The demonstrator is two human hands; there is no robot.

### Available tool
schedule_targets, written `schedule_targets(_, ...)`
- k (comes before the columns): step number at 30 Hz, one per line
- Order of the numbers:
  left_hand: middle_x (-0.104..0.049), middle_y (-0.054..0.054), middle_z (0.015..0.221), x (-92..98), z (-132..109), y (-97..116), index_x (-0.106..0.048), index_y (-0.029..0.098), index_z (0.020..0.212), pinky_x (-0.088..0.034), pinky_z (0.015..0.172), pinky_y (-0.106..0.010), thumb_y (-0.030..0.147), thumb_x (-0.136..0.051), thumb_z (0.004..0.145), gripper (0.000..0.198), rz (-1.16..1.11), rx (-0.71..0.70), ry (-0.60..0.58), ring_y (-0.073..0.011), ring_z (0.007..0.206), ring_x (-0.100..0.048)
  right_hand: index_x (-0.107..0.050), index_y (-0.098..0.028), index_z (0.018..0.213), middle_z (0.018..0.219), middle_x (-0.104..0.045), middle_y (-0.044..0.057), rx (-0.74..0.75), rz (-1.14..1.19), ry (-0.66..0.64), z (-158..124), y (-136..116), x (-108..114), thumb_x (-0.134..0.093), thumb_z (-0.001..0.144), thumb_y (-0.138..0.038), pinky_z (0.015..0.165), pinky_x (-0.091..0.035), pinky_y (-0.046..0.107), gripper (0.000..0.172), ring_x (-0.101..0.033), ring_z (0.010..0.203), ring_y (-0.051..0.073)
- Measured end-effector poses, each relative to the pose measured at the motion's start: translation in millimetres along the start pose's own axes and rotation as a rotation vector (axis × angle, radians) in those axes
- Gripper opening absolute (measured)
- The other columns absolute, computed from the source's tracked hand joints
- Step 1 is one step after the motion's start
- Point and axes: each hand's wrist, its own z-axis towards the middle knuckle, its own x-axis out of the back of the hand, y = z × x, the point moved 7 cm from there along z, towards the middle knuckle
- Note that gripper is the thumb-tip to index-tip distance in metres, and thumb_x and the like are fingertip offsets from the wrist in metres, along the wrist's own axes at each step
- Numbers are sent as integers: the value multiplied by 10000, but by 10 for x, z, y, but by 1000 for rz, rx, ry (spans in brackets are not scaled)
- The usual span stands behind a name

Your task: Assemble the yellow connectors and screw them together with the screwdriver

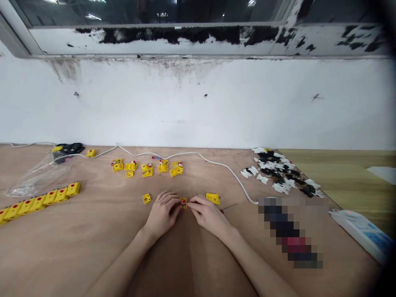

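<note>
Between my two hands is a small yellow plastic housing point(183, 202) with a red round part in it. My left hand point(164, 210) grips its left side, fingers curled. From the right, my right hand point(206, 211) pinches at the same housing with thumb and fingers together. A small yellow frame piece point(146, 199) lies left of my left hand. Just beyond my right hand rests a yellow cover point(213, 198). A screwdriver point(229, 208) lies partly behind my right hand, its red handle end showing.
Several opened yellow housings point(147, 170) lie in a row farther back. A line of yellow boxes point(38, 203) stands at left, near a clear plastic bag point(38, 175). Black and white pieces point(280, 171) are heaped at right. A white cable point(222, 165) crosses to a power strip point(360, 231).
</note>
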Motion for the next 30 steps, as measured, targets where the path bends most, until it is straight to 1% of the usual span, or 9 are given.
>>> schedule_targets(7, -734, -57, 1093, -10, 3, -11, -685, 228, 1043, -436, 1061, -469, 207, -599, 938, 137, 3, 5, -15, -226, 1087, -647, -723, -236, 1083, 953, -663, 56, -7, -44, -11, 11, -33, 31, -496, 950, -59, 821, -528, 334, 318, -624, 910, 198)
schedule_targets(11, -728, -46, 1112, 19, 15, 28, -674, 242, 1068, -433, 1055, -457, 228, -578, 949, 154, 12, -15, -13, -224, 1110, -633, -670, -239, 1186, 1010, -677, 72, -3, -52, 40, -11, -37, 170, -545, 974, -163, 863, -519, 386, 258, -617, 951, 225)
schedule_targets(13, -715, -41, 1164, 44, 11, 33, -652, 248, 1136, -411, 1078, -457, 217, -566, 944, 212, 29, -35, -30, -225, 1159, -611, -639, -235, 1226, 1067, -673, 83, -30, -43, 92, -49, 19, 259, -538, 983, -196, 892, -509, 411, 266, -607, 990, 239)
schedule_targets(15, -685, -48, 1240, 102, -2, -11, -624, 247, 1208, -389, 1100, -462, 182, -572, 907, 312, 63, -41, -31, -238, 1225, -573, -639, -227, 1210, 1082, -664, 89, -63, -56, 141, -100, 104, 330, -508, 990, -188, 894, -503, 422, 259, -598, 997, 246)
schedule_targets(18, -646, -62, 1296, 254, -27, -181, -638, 239, 1206, -380, 1098, -479, 129, -594, 798, 424, 150, 7, 14, -276, 1278, -526, -666, -212, 1159, 1070, -655, 96, -97, -111, 201, -178, 231, 393, -500, 978, -168, 881, -495, 438, 249, -584, 986, 259)
schedule_targets(21, -671, -56, 1237, 387, -44, -356, -690, 244, 1104, -392, 1064, -487, 133, -607, 746, 384, 224, 55, 40, -297, 1250, -537, -690, -204, 1110, 1043, -655, 94, -112, -132, 224, -234, 322, 417, -510, 963, -155, 853, -490, 439, 238, -578, 949, 258)
schedule_targets(24, -694, -49, 1185, 442, -45, -438, -717, 250, 1046, -398, 1042, -483, 163, -622, 766, 308, 255, 78, 40, -294, 1213, -556, -712, -210, 1059, 1006, -659, 85, -97, -107, 213, -264, 371, 423, -514, 947, -132, 835, -492, 427, 241, -579, 920, 247)
schedule_targets(27, -702, -39, 1171, 413, -37, -426, -740, 271, 1009, -399, 1036, -470, 210, -623, 832, 221, 249, 66, 29, -278, 1198, -563, -725, -213, 1034, 984, -665, 84, -96, -75, 223, -281, 424, 437, -518, 935, -125, 826, -499, 423, 246, -589, 918, 247)
schedule_targets(30, -701, -31, 1191, 340, -27, -389, -746, 289, 1031, -390, 1047, -464, 248, -616, 887, 199, 227, 55, 24, -261, 1201, -563, -730, -211, 1025, 972, -672, 86, -119, -53, 249, -285, 465, 435, -523, 936, -142, 807, -505, 419, 236, -599, 907, 249)
